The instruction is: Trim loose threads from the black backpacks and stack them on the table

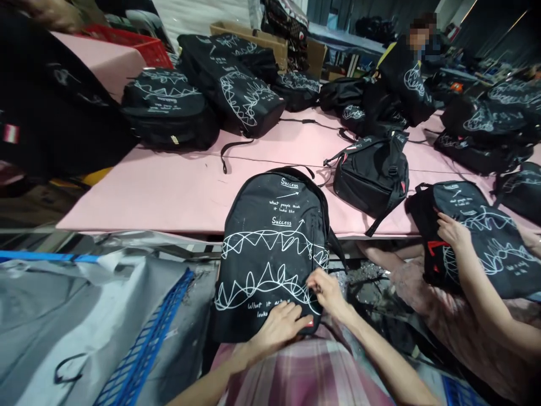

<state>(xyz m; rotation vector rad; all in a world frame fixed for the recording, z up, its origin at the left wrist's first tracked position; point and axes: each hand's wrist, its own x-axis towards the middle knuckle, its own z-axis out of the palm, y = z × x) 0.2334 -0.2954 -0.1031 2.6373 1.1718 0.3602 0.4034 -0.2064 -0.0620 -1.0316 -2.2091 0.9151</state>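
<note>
A black backpack (262, 270) with white scribbled lines and the handwritten word "Success" leans from my lap against the pink table's edge, its front facing me. My left hand (281, 324) lies over the lower front, fingers spread on the fabric, with the thumb beside a small red label (310, 323). At the lower right side of the bag, my right hand (327, 290) is closed in a pinch near the side seam. What sits between those fingertips is too small to make out. A carry loop and a strap show behind the bag's top and right side.
Several similar black backpacks (169, 110) lie along the pink table (169, 186); one backpack (372, 172) rests just beyond mine. To the right, a co-worker's hand (454, 231) works on another bag. A blue crate (146, 344) and grey sheeting (38, 316) are at lower left.
</note>
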